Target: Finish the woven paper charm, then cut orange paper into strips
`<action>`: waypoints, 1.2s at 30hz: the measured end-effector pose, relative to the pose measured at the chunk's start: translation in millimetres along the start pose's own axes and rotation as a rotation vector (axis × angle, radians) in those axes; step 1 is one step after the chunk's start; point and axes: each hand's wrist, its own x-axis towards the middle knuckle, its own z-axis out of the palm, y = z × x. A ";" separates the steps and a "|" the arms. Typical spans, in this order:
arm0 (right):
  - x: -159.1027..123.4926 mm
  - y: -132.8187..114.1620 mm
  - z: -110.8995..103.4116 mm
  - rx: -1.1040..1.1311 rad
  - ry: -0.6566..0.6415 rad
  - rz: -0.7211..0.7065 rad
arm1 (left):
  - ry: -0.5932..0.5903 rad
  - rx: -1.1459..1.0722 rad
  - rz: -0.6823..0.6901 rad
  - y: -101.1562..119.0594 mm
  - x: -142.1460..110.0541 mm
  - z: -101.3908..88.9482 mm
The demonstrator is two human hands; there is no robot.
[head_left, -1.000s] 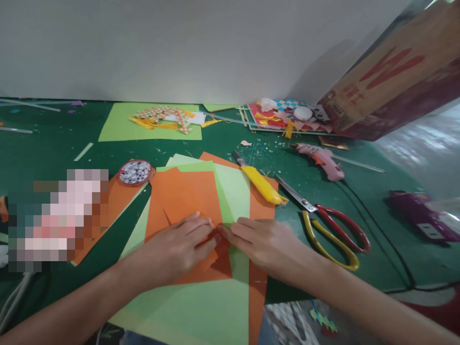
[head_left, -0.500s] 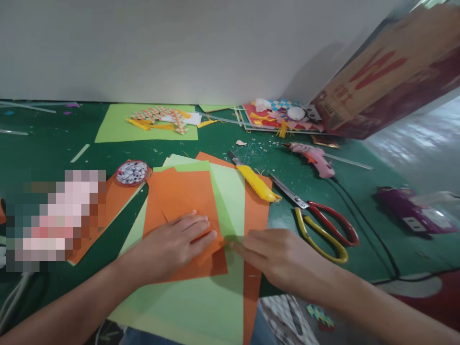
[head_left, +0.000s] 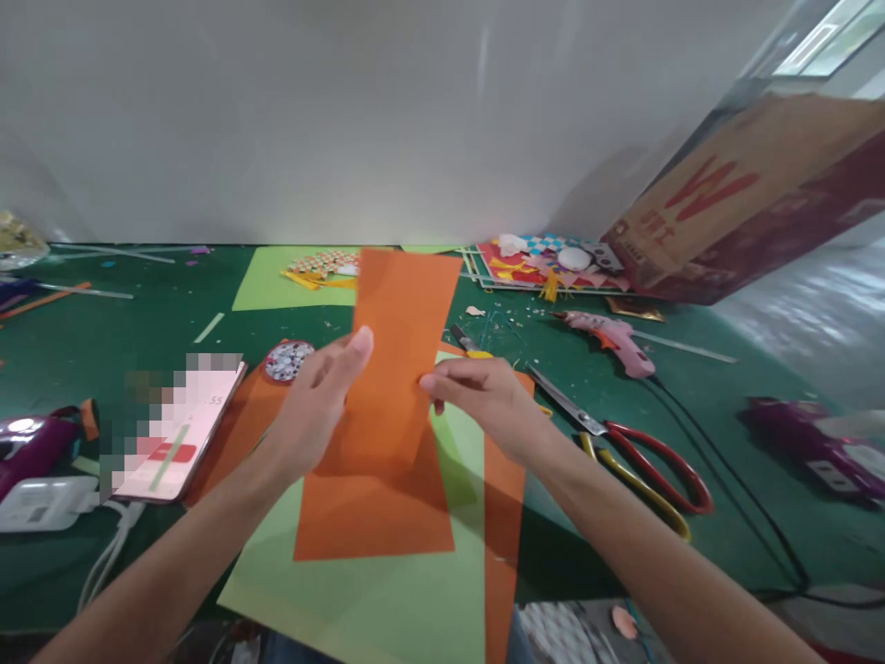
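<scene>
Between my two hands an orange sheet of paper (head_left: 401, 323) is held up off the table. My left hand (head_left: 322, 397) grips its left edge, thumb in front and fingers behind. At the right edge, my right hand (head_left: 488, 397) pinches the paper between thumb and fingers. Beneath it lies another orange sheet (head_left: 377, 526) on top of a pale green sheet (head_left: 359, 609). A yellow-handled cutter (head_left: 470, 339) is partly hidden behind my right hand. To the right of that hand lie scissors (head_left: 601, 429) with red and yellow handles.
A pink glue gun (head_left: 615, 339) with a black cord lies at the right, below a paper bag (head_left: 747, 194). Left are a phone (head_left: 186, 433), a white charger (head_left: 45, 504) and a round container (head_left: 289, 361). Paper crafts (head_left: 546, 258) lie along the wall.
The orange paper, earlier pressed on the stack under my left hand, is now raised upright. My right hand has moved up and taken its right edge. The view has tilted up slightly.
</scene>
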 end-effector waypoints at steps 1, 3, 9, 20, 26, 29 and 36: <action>3.3 3.5 -0.2 0.052 0.044 0.003 | -0.041 0.014 -0.042 -7.2 1.0 0.2; 7.7 11.0 -0.6 0.122 0.125 0.013 | -0.130 0.049 -0.141 -20.2 0.5 2.4; 9.6 22.9 -1.4 0.093 0.280 0.035 | -0.217 0.227 -0.347 -35.3 -4.3 14.9; 4.9 32.3 4.9 0.606 0.019 0.268 | -0.508 -0.397 -0.417 -39.7 -4.2 10.9; 5.1 30.0 6.4 0.715 -0.115 0.255 | -0.485 -0.524 -0.563 -43.6 0.1 10.0; 7.7 30.6 5.9 0.684 0.048 0.273 | -0.266 -0.406 -0.563 -44.5 3.2 10.0; 8.5 33.1 -1.3 0.567 0.100 0.275 | -0.048 -0.213 -0.411 -46.7 7.8 8.8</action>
